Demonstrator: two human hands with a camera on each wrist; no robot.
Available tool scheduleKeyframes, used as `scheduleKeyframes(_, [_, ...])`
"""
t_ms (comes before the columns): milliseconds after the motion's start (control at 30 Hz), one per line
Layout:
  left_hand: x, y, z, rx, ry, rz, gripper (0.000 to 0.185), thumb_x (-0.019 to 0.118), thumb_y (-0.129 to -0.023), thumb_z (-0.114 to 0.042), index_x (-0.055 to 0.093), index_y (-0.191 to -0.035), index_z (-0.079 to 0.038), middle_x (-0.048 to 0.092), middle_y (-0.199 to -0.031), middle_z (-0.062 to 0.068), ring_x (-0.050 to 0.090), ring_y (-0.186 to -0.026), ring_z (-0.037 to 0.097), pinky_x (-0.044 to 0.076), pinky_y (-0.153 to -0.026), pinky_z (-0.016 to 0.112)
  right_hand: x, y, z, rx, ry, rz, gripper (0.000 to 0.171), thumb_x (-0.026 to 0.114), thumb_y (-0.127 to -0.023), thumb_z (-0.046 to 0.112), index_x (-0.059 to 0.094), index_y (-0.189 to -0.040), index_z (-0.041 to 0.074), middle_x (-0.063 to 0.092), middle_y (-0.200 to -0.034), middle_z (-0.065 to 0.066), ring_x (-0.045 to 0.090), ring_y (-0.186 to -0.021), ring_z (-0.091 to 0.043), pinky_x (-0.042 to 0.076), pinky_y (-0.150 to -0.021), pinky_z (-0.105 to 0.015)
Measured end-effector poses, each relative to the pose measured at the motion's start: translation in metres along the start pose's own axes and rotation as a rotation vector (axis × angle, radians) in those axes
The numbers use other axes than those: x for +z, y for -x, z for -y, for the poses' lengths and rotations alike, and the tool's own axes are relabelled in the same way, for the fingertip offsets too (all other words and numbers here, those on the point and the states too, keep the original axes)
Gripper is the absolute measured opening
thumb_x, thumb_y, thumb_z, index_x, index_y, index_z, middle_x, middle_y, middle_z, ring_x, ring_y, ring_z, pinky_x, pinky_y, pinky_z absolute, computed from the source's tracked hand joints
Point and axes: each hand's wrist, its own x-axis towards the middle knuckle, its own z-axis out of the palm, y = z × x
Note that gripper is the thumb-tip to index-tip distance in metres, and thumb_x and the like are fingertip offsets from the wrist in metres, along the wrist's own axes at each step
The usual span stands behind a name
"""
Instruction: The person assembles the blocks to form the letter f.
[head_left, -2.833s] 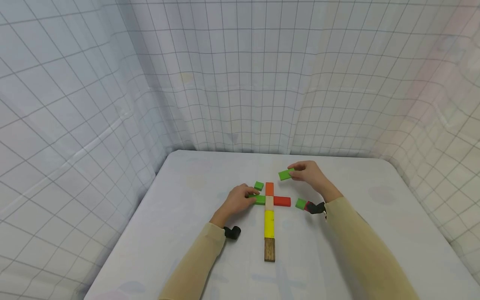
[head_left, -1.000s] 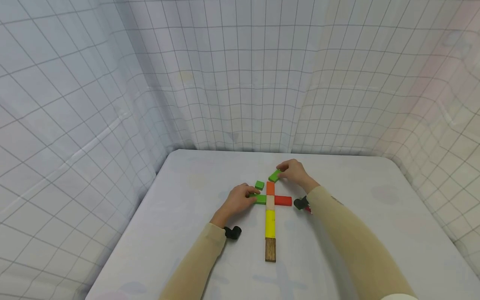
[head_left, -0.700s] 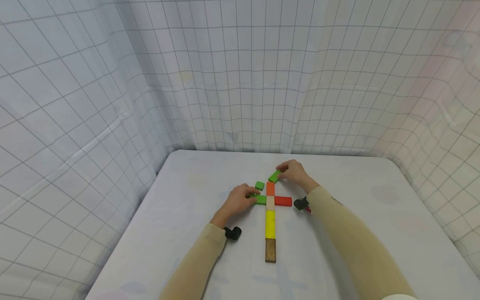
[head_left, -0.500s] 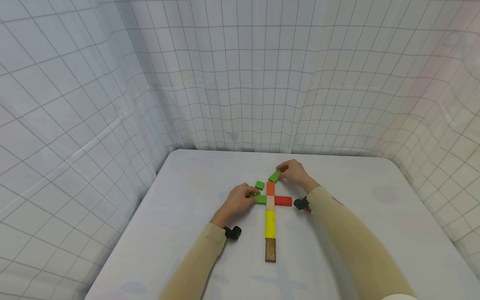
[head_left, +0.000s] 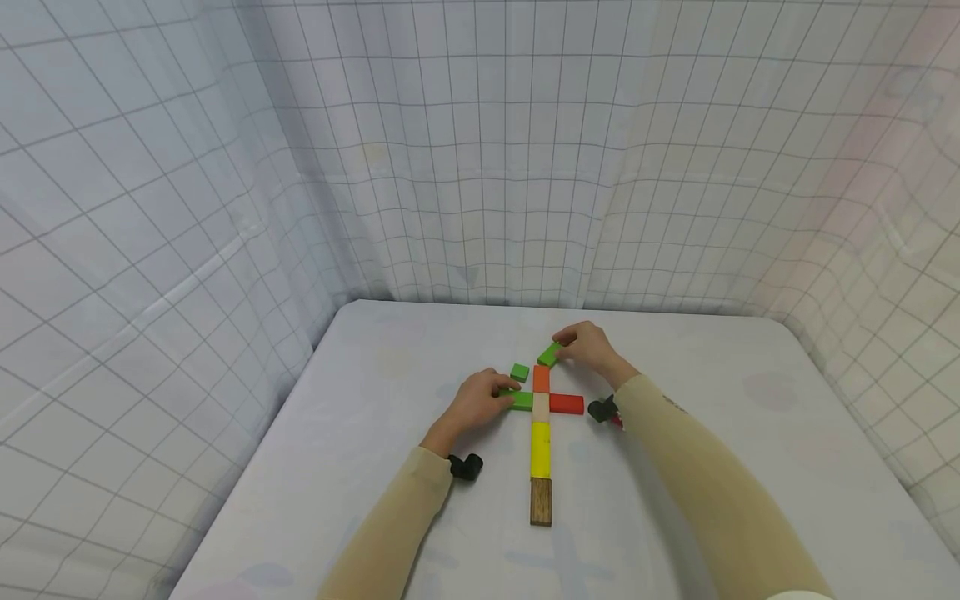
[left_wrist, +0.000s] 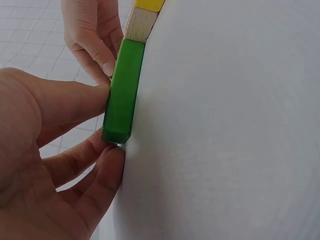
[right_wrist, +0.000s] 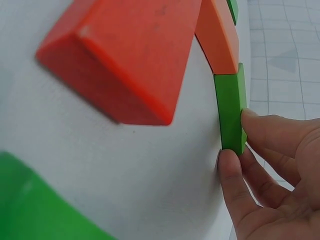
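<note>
Green block (head_left: pixel 549 354) pinched by right hand (head_left: pixel 592 347) just above orange block (head_left: pixel 540 378), mid-frame; second green block (head_left: pixel 520 400) gripped by left hand (head_left: pixel 476 402), left of pale block (head_left: pixel 539 406).

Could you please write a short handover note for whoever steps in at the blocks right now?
Left hand: pinches the green block that forms the left arm of the cross, flat on the table.
Right hand: pinches a second green block at the far end of the orange block, set at a slant.
Laid so far: brown block, yellow block, pale wooden block and orange in one line; red block as the right arm.
Left: a small green block lies loose beside the orange one.
</note>
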Motion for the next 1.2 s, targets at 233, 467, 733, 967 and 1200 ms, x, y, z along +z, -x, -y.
scheduleKeyframes(233, [-0.001,0.001,-0.001,0.006,0.007,-0.002,0.022,0.07,-0.095,-0.016,0.076,-0.116,-0.015,0.061,-0.096,-0.001,0.053,-0.083,0.017,0.046,-0.074,0.031,-0.001,-0.001,-0.002,-0.01,-0.002,0.001,0.036,0.076,-0.091,0.016,0.07,-0.126,0.007,0.067,-0.115,-0.012,0.058,-0.101,-0.028,0.051,-0.085,-0.037])
scheduleKeyframes(467, [-0.002,0.0,0.001,0.008,0.002,0.002,0.023,0.069,-0.096,-0.017,0.075,-0.117,-0.014,0.059,-0.093,-0.001,0.052,-0.083,0.017,0.046,-0.073,0.031,-0.005,0.002,0.006,-0.047,0.001,-0.008,0.037,0.075,-0.091,0.015,0.07,-0.127,0.006,0.066,-0.117,-0.013,0.057,-0.103,-0.029,0.052,-0.085,-0.039])
scheduleKeyframes(733, [-0.005,0.002,0.004,0.001,0.041,0.007,0.022,0.069,-0.096,-0.016,0.075,-0.117,-0.012,0.063,-0.098,0.0,0.055,-0.087,0.018,0.049,-0.08,0.034,-0.003,0.01,0.02,-0.096,0.015,0.015,0.037,0.071,-0.093,0.011,0.068,-0.129,0.005,0.064,-0.126,-0.016,0.055,-0.112,-0.031,0.048,-0.094,-0.045])
scheduleKeyframes(967, [-0.005,0.003,0.008,-0.023,0.08,-0.009,0.02,0.069,-0.095,-0.013,0.076,-0.114,-0.014,0.065,-0.102,-0.001,0.056,-0.089,0.017,0.049,-0.082,0.033,0.003,0.012,0.031,-0.174,0.024,0.05,0.037,0.073,-0.091,0.011,0.069,-0.128,0.008,0.066,-0.123,-0.015,0.056,-0.114,-0.033,0.049,-0.093,-0.046])
scheduleKeyframes(1200, [-0.006,0.001,0.01,-0.007,0.09,-0.014,0.018,0.07,-0.094,-0.012,0.076,-0.111,-0.013,0.066,-0.102,-0.002,0.056,-0.088,0.017,0.049,-0.082,0.033,0.014,0.009,0.036,-0.223,0.054,0.115,0.04,0.075,-0.09,0.013,0.069,-0.129,0.011,0.069,-0.119,-0.01,0.058,-0.11,-0.029,0.05,-0.092,-0.043])
